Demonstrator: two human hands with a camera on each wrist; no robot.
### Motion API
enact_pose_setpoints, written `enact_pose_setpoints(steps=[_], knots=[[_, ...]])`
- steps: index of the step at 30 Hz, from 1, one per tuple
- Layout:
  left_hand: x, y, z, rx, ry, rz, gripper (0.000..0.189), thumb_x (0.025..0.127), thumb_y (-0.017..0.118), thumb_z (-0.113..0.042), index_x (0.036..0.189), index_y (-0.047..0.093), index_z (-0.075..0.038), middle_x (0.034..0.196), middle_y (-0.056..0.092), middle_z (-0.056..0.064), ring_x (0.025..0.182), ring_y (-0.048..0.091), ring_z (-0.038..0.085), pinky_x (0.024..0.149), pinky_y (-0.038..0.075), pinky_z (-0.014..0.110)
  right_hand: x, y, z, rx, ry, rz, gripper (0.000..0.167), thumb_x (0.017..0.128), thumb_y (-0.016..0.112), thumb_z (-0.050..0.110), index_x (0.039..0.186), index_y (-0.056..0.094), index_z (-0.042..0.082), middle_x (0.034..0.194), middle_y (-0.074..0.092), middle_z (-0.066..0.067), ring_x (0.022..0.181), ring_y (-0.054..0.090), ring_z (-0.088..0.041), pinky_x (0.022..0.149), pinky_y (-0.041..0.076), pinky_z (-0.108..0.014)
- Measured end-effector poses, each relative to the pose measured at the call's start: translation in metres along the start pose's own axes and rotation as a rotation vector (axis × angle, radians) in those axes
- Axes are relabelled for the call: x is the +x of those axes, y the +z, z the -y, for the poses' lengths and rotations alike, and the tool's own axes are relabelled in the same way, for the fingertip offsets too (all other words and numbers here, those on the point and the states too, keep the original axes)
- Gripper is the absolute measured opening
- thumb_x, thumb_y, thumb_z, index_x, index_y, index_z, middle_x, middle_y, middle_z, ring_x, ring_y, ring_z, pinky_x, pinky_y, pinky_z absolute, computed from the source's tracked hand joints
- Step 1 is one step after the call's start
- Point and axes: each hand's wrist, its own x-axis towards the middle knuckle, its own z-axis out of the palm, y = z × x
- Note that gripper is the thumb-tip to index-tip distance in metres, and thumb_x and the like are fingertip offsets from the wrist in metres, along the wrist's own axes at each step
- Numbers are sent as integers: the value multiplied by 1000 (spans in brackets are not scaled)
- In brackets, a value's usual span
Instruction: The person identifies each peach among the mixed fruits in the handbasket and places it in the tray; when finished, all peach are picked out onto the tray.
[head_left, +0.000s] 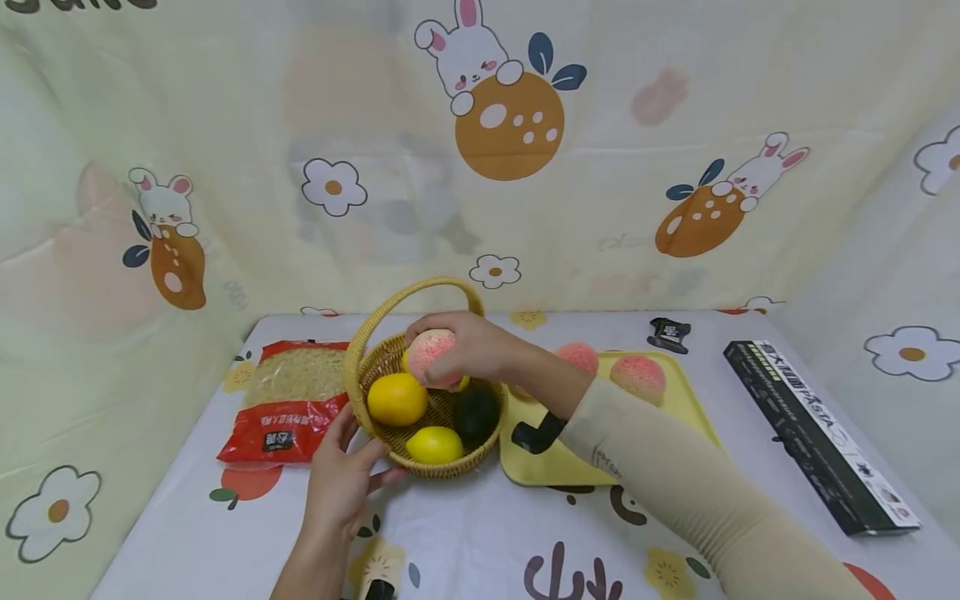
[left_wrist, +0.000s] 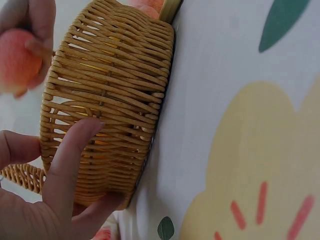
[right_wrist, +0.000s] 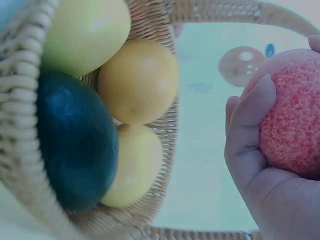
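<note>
My right hand [head_left: 476,346] grips a pink peach [head_left: 431,358] above the wicker basket [head_left: 442,469]. The right wrist view shows fingers curled round the peach [right_wrist: 297,115]. My left hand [head_left: 341,475] holds the basket's left side; in the left wrist view its thumb [left_wrist: 75,145] lies along the woven wall, with other fingers at the rim and low on the side. Inside the basket lie a yellow fruit [head_left: 397,399], a lemon [head_left: 435,446] and a dark green avocado-like fruit [head_left: 477,412]. Another yellow fruit [right_wrist: 138,82] is partly hidden by my right hand in the head view.
Right of the basket, a yellow tray [head_left: 555,462] bears peaches [head_left: 637,377], partly hidden by my right arm. A red-and-clear food packet [head_left: 288,404] lies to the left. A long black box [head_left: 817,437] and a small black packet [head_left: 669,335] lie right. A printed cloth hangs behind.
</note>
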Motion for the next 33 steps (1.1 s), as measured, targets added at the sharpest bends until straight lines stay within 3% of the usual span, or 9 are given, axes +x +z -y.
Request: enact_pose_setpoints(steps=[5,9,14,20,24,29,33], knots=[[-1,-1,1,-1,0,-5,90,97,70,-8,170,23,-29,176,24,5,125,65,35,80,68,41,-30,-13,-1,2,-34,-21,45,79,78,12,122,70,19,128,63,-9,81,65,-25,64,62,-35],[-1,-1,0,-7,7,-3,90,97,70,-8,170,22,-29,176,24,5,125,64,35,81,68,41,-56,-24,-7,49,-40,-19,46,78,76,8,123,68,10,124,62,-14,80,64,-27,62,61,-36],[-2,-1,0,-7,8,-5,91,96,70,-7,170,21,-28,175,24,5,123,64,34,81,68,41,-92,-37,-17,72,-14,-68,47,75,75,6,122,67,10,116,63,-15,81,64,-28,61,59,-34],[-3,1,0,-7,7,-3,91,96,71,-7,170,21,-28,175,25,5,122,65,33,80,68,40,-137,-55,-40,76,-11,-120,47,78,75,5,124,65,6,118,62,-16,83,65,-28,61,62,-38],[-2,1,-1,-3,14,-1,91,96,71,-9,170,22,-29,175,25,4,120,67,33,80,68,40,-166,-67,-59,57,5,-181,46,79,74,2,124,65,5,117,61,-17,82,67,-27,60,63,-42],[0,2,-2,1,13,1,90,96,72,-10,170,23,-30,175,25,2,118,68,32,81,68,40,-197,-76,-78,39,42,-265,44,79,73,1,122,65,5,129,54,-14,85,68,-27,61,63,-42],[0,1,-4,10,2,-2,90,97,71,-11,170,22,-31,176,24,2,120,68,34,82,68,40,-218,-81,-88,37,83,-312,46,80,72,1,124,64,9,118,61,-10,85,68,-26,63,64,-41]])
